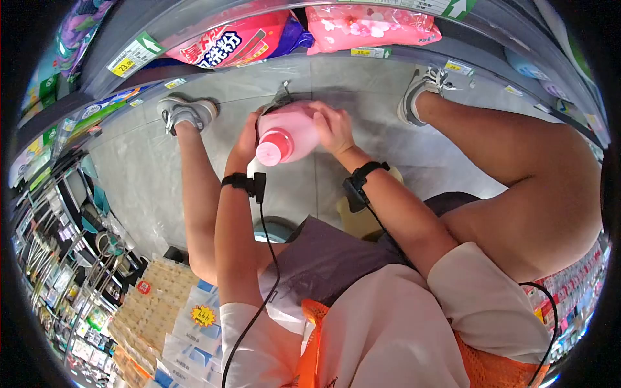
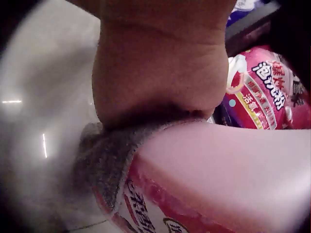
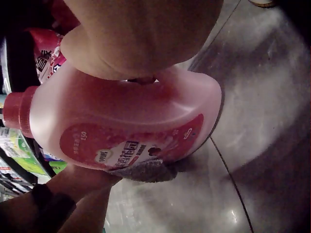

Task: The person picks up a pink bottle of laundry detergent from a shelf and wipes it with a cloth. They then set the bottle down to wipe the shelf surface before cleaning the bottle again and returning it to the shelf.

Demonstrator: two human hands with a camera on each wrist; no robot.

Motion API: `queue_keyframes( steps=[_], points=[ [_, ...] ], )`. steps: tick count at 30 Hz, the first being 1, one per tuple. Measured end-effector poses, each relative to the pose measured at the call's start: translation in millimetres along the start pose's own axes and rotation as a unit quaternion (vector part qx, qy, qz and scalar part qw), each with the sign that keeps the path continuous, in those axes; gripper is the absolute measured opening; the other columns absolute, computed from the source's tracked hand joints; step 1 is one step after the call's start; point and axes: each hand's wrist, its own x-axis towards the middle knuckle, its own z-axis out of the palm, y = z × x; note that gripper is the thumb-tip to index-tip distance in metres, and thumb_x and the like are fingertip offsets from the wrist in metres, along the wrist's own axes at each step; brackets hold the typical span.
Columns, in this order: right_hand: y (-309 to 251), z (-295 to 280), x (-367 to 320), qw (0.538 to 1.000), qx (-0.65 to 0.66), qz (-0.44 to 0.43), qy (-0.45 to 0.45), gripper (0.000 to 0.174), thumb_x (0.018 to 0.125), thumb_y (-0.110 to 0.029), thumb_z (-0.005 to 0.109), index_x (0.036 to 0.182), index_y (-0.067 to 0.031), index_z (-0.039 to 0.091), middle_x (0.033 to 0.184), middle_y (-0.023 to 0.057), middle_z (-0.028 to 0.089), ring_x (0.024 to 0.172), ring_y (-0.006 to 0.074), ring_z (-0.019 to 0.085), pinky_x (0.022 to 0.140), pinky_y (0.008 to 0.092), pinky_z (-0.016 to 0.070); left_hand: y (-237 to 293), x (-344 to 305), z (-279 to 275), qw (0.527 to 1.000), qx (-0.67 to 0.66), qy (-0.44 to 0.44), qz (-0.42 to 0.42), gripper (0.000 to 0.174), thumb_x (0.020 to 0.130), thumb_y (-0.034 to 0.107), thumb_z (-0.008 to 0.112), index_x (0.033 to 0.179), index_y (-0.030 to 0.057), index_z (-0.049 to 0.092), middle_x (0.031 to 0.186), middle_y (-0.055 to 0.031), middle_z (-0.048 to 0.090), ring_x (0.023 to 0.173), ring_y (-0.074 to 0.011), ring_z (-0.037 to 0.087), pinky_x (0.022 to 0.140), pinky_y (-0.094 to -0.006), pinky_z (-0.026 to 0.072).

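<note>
A pink bottle of laundry detergent with a red cap is tilted above the floor between my knees, its cap toward me. My right hand grips it by the handle; in the right wrist view the fingers pass through the handle opening. My left hand holds a grey cloth against the bottle's other side, at the edge of the red printed label. The left fingers are mostly hidden behind the cloth and bottle.
A shelf edge with price tags curves across the front, bearing a magenta bag of washing powder and a pink bag. Grey tiled floor lies below. Hanging goods stand at the left. Cables run from both wrists.
</note>
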Motion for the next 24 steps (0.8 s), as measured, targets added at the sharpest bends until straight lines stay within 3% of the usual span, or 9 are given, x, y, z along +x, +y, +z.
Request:
queue_keyframes(
  steps=[3,6,9,14,17,20,23,24],
  points=[
    [0.6,0.9,0.5,1.000,-0.005,0.001,-0.001,0.028,0.095,-0.030,0.057,0.108,-0.0120,0.074,0.094,0.0179,0.075,0.087,0.0410,0.072,0.074,0.0481,0.0575,5.0,25.7,-11.3,0.995,0.076,-0.055,-0.026,0.052,0.108,0.027,0.037,0.148,-0.0009,0.054,0.142,-0.0154,0.063,0.126,-0.0237,0.061,0.112,-0.0351,0.0462],
    [-0.4,1.7,-2.2,1.000,0.000,-0.002,0.010,0.027,0.095,-0.029,0.057,0.108,-0.0115,0.074,0.093,0.0172,0.075,0.085,0.0407,0.073,0.074,0.0477,0.0575,32.7,17.1,13.7,0.982,0.175,-0.045,-0.055,0.051,0.107,0.024,0.037,0.147,-0.0003,0.057,0.143,-0.0158,0.063,0.128,-0.0231,0.059,0.114,-0.0345,0.0434],
    [-7.6,0.3,0.6,1.000,0.019,0.000,0.005,0.026,0.096,-0.026,0.057,0.108,-0.0108,0.074,0.092,0.0171,0.075,0.085,0.0408,0.072,0.073,0.0477,0.0573,53.2,8.1,28.6,0.961,0.245,-0.129,-0.017,0.051,0.105,0.024,0.041,0.146,0.0009,0.060,0.144,-0.0147,0.063,0.131,-0.0227,0.057,0.116,-0.0337,0.0401],
    [-9.3,-1.5,-1.1,1.000,0.008,-0.015,0.015,0.021,0.097,-0.023,0.058,0.105,-0.0086,0.071,0.090,0.0181,0.074,0.085,0.0410,0.072,0.071,0.0485,0.0556,87.5,-21.3,60.1,0.928,0.327,-0.174,0.029,0.049,0.102,0.023,0.044,0.140,0.0012,0.067,0.147,-0.0118,0.063,0.133,-0.0218,0.056,0.117,-0.0322,0.0384],
    [-23.1,-9.1,-5.0,0.997,-0.016,0.073,0.015,0.018,0.098,-0.022,0.059,0.102,-0.0065,0.068,0.090,0.0190,0.070,0.088,0.0416,0.069,0.074,0.0481,0.0533,114.0,-54.0,96.1,0.910,0.368,-0.180,0.058,0.049,0.102,0.023,0.047,0.142,-0.0004,0.064,0.145,-0.0114,0.064,0.133,-0.0207,0.057,0.117,-0.0319,0.0386],
    [-7.4,-12.6,10.8,0.994,-0.036,-0.022,0.104,0.017,0.099,-0.022,0.061,0.101,-0.0051,0.065,0.094,0.0179,0.065,0.090,0.0402,0.065,0.078,0.0470,0.0510,126.1,-80.8,123.8,0.898,0.390,-0.192,0.062,0.051,0.101,0.022,0.051,0.146,0.0010,0.060,0.141,-0.0119,0.067,0.131,-0.0201,0.058,0.117,-0.0315,0.0388],
    [-21.2,-21.9,32.9,0.996,-0.001,-0.019,0.089,0.018,0.098,-0.021,0.062,0.105,-0.0056,0.067,0.097,0.0153,0.061,0.093,0.0384,0.062,0.082,0.0458,0.0501,139.0,-109.7,159.7,0.864,0.457,-0.208,0.051,0.053,0.098,0.019,0.058,0.148,0.0021,0.057,0.140,-0.0105,0.068,0.132,-0.0209,0.059,0.116,-0.0339,0.0411],
    [-23.9,-23.5,40.1,0.996,0.014,-0.047,0.071,0.021,0.095,-0.023,0.068,0.108,-0.0069,0.070,0.099,0.0127,0.064,0.092,0.0366,0.064,0.083,0.0462,0.0505,138.7,-118.6,171.0,0.847,0.486,-0.211,0.047,0.054,0.096,0.017,0.060,0.148,0.0021,0.056,0.140,-0.0097,0.068,0.132,-0.0213,0.059,0.115,-0.0351,0.0422]
  ],
)
